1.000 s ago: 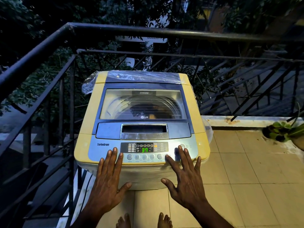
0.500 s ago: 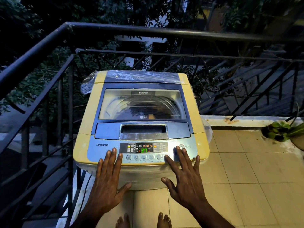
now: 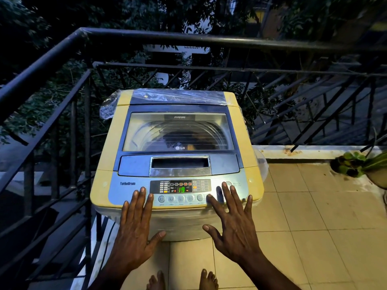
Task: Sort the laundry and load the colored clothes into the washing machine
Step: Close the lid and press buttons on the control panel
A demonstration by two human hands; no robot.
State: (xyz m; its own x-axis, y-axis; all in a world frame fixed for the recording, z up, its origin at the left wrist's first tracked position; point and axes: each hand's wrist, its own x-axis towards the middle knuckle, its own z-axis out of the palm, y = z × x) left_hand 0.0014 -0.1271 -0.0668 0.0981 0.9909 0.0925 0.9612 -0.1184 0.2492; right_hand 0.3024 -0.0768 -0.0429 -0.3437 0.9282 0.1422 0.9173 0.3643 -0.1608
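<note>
Head view: my left hand and right hand lie flat, fingers spread, gripping nothing—right fingertips on the washing machine buttons risk a stray press altering the cycle.

Outdoor balcony, dusk, low light. Black metal railing runs from lower left up across top of frame to right edge, diagonal bars below top rail. Dark tree foliage behind railing, upper left and top centre. Beige tiled floor fills lower right, pale grout lines, some stains. Raised concrete kerb at railing base, centre right. Potted green plant at right edge, on floor just beside kerb.
</note>
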